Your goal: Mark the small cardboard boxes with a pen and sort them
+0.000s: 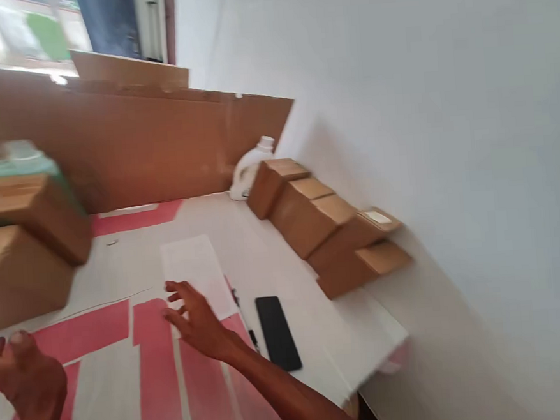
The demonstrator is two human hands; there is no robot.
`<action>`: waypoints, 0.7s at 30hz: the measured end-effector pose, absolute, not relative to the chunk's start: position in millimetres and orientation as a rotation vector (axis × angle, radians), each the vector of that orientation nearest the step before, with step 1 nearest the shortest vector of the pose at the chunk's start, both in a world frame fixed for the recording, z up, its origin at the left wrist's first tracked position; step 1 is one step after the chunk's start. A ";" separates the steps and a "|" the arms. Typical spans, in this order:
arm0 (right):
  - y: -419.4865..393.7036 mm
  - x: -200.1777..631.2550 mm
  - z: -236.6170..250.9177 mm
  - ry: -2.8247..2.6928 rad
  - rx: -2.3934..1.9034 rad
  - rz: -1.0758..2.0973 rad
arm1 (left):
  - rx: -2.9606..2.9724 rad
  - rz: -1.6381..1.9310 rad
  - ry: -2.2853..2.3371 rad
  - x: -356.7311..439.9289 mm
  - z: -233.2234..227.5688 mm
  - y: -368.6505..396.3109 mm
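My right hand [194, 315] hovers over a pink-and-white covered table [111, 394], its fingers apart and nothing in them. Just beyond its fingertips lies a white sheet of paper [192, 261]. Close by on the right are a pen [253, 340] and a black phone [278, 333]. My left hand [25, 372] is at the lower left, partly cut off by the frame edge and slightly blurred. Its thumb stands away from the fingers, and I see nothing held. Nearest to it are blurred brown boxes [30, 272].
Several small brown boxes [304, 215] line the table's right side by the wall. Behind them stands a white jug [253, 167]. A greenish container [22, 157] stands behind the left boxes. A tall cardboard panel [160, 148] closes off the table's back.
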State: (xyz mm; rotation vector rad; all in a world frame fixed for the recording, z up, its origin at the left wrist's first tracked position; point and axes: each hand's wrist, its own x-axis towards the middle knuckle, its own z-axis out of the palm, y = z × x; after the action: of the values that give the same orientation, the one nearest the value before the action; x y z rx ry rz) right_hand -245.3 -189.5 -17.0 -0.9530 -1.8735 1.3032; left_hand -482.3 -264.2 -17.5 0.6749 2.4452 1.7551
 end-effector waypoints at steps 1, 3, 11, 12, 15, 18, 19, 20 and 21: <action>-198.6 -197.1 -13.7 -1.770 -1.057 1.119 | 0.713 1.790 2.396 -458.9 -24.9 -263.8; -219.1 -96.1 -6.4 -1.532 -1.326 0.628 | 0.898 1.726 2.192 -401.4 -37.0 -261.0; -227.8 176.5 -28.4 -0.758 -1.684 0.265 | 1.326 1.125 1.238 -150.2 -22.1 -219.3; -215.9 187.2 -37.6 -0.739 -1.670 0.322 | 1.361 1.065 1.185 -126.2 -20.2 -210.0; -172.5 199.6 -62.0 -0.716 -1.622 0.487 | 1.409 0.905 1.123 -66.8 -21.1 -176.6; -137.4 198.3 -77.0 -0.732 -1.596 0.574 | 1.417 0.826 1.116 -23.8 -26.0 -143.6; -131.3 197.2 -80.4 -0.739 -1.600 0.575 | 1.414 0.816 1.116 -13.0 -27.4 -135.3; -128.5 196.0 -83.4 -0.752 -1.605 0.566 | 1.408 0.811 1.117 -4.1 -28.6 -128.9; -129.2 194.8 -85.9 -0.776 -1.607 0.545 | 1.401 0.809 1.116 2.4 -29.7 -124.9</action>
State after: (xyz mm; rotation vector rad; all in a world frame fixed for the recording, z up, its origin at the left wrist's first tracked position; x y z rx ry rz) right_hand 194.8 -129.2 -85.9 -1.6065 -0.7758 0.5446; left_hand 2.4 -124.9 -29.7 1.4006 1.1161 0.8090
